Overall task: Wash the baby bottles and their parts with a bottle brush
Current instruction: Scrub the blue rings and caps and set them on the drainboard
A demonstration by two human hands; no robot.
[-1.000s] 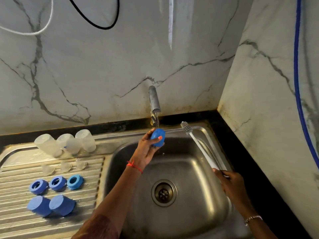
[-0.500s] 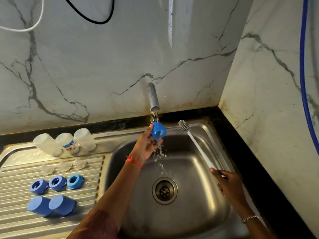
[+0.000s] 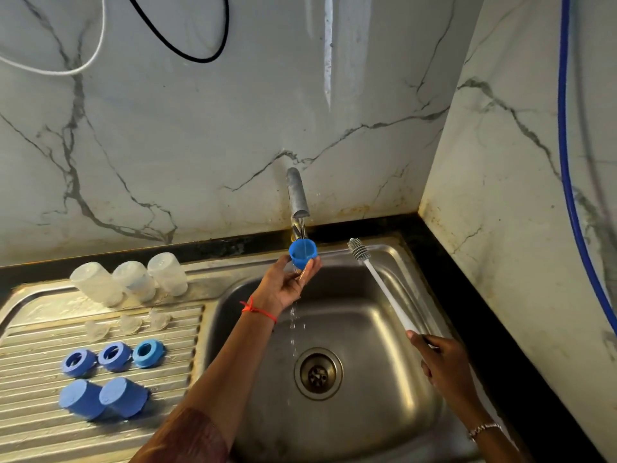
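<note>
Left hand: palm up at 12 o'clock over the sink, fingers pinching a blue cap; a red thread circles the wrist.
Cap: open side up, directly under the tap spout, water running into it and dripping off the hand toward the drain.
Right hand: at 4 o'clock of the sink, clenched round the end of the brush handle; a bracelet sits on the wrist.
Brush: white handle slanting up toward 11 o'clock from the right hand, grey bristle head just beside the cap on its 3 o'clock side, not touching it.
Tap: grey spout at the sink's 12 o'clock edge, against the marble wall.
Sink: steel basin, drain near its middle.
Drainboard: ribbed steel at 9 o'clock of the sink, holding the other parts in rows.
Bottles: three clear ones at the board's 12 o'clock edge, close together.
Teats: three clear ones in a row, just nearer than the bottles.
Rings: three blue ones in the next row.
Spare caps: two blue ones touching, nearest row.
Hose: blue, running down the right wall.
</note>
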